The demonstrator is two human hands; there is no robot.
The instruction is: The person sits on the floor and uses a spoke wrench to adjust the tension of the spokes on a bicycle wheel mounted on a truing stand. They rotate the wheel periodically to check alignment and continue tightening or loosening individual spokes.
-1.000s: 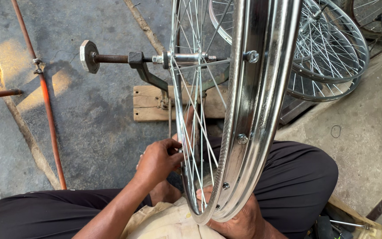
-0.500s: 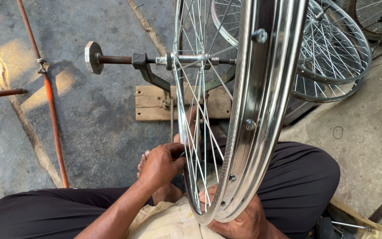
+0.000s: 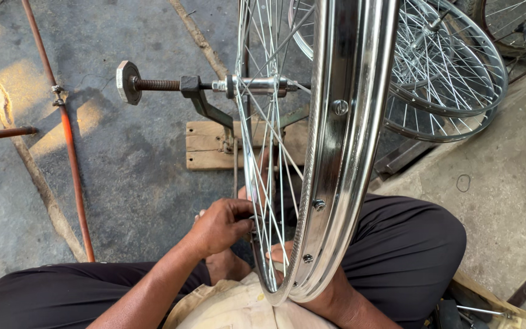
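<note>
We see the rim (image 3: 348,152) upright on the stand (image 3: 205,103), centre frame. Our left hand (image 3: 223,225), at seven o'clock of the hub (image 3: 263,85), pinches the spokes (image 3: 263,183). Our right hand (image 3: 330,298) sits under the rim at six o'clock; its grip we cannot tell. More wheels (image 3: 452,79) lie at two o'clock.

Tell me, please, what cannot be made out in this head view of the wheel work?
- Right hand: mostly hidden behind the chrome rim; its grip cannot be told.
- Left hand: its fingers curl at the spokes; whether they hold a tool is hidden.
- Wheel top: cut off by the upper edge.
- Truing stand: right side hidden behind the wheel.
</note>
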